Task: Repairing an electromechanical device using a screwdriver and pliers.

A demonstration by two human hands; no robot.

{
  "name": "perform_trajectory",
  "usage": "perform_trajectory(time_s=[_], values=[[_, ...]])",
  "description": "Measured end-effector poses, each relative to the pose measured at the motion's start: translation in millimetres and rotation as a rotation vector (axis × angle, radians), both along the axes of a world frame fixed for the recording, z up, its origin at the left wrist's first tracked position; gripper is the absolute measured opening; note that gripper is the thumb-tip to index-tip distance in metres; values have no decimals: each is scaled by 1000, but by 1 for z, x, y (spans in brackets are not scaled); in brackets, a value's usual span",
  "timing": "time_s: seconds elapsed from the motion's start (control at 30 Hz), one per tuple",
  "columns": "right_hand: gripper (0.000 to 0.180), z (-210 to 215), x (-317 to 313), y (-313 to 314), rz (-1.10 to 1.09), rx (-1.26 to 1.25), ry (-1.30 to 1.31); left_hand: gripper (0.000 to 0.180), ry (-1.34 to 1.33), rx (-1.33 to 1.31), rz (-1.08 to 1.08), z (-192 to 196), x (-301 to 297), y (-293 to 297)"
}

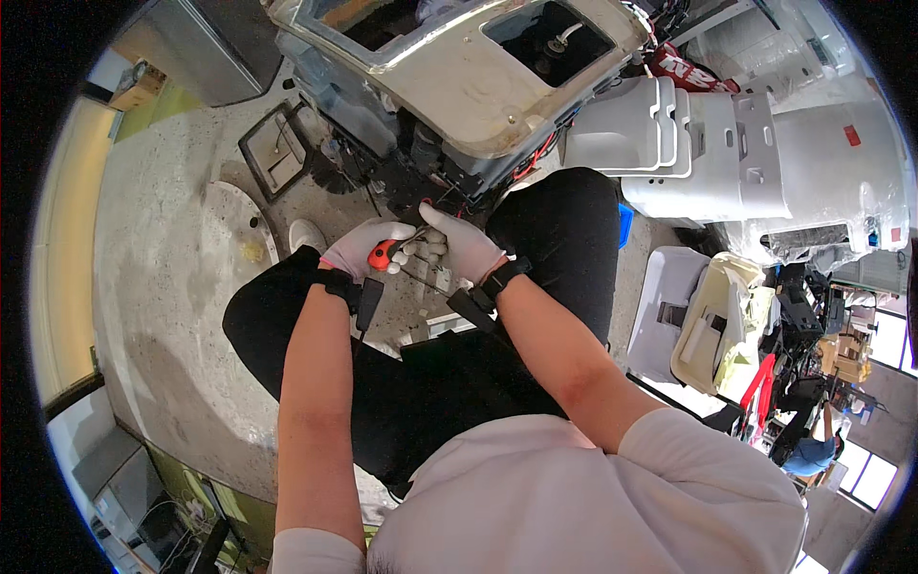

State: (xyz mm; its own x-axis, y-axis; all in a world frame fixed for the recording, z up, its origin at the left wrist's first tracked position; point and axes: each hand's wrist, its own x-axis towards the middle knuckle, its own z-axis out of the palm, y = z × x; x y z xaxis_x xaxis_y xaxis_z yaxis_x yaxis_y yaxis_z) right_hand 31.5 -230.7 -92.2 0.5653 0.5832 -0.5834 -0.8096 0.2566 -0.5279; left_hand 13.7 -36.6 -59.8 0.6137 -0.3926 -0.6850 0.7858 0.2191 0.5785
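Observation:
Both my hands wear white gloves and meet between my knees, in front of the machine. My left hand (361,247) is closed around a tool with a red and black handle (381,254). A thin dark shaft runs from near the handle toward the lower right, below my fingers. My right hand (464,247) is beside it, fingers curled in toward the tool and thumb pointing up. Whatever those fingers hold is too small and covered to make out. Just beyond my hands stands a large beige and grey machine body (459,91), with dark parts and wires low on its near side.
A dark-rimmed square panel (275,153) lies on the floor left of the machine, near a round floor plate (234,230). Grey plastic covers (708,153) are stacked at the right. More shells (665,311) stand nearer on that side. Another person (813,454) is far right.

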Motion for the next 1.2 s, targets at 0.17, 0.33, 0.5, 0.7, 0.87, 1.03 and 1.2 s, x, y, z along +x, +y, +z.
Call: perform_trajectory(time_s=[0.17,0.33,0.5,0.7,0.87,1.03,1.2], values=[[33,7,0,2,0,-17,-45,24,-25,108,-41,29,-3,-12],[46,-1,1,14,-113,-281,-293,45,-259,394,-260,20,-8,-21],[53,26,1,22,-53,-618,-339,69,-720,897,-338,31,-18,-17],[56,23,4,24,-35,-718,-447,64,-706,1215,-489,35,-19,-30],[56,6,-10,16,-74,-408,-346,48,-629,852,-402,37,-4,-9],[44,-3,-7,3,-35,17,-184,29,-209,226,-144,19,-5,4],[37,-30,-2,-7,-32,389,45,29,-66,116,-153,20,1,0]])
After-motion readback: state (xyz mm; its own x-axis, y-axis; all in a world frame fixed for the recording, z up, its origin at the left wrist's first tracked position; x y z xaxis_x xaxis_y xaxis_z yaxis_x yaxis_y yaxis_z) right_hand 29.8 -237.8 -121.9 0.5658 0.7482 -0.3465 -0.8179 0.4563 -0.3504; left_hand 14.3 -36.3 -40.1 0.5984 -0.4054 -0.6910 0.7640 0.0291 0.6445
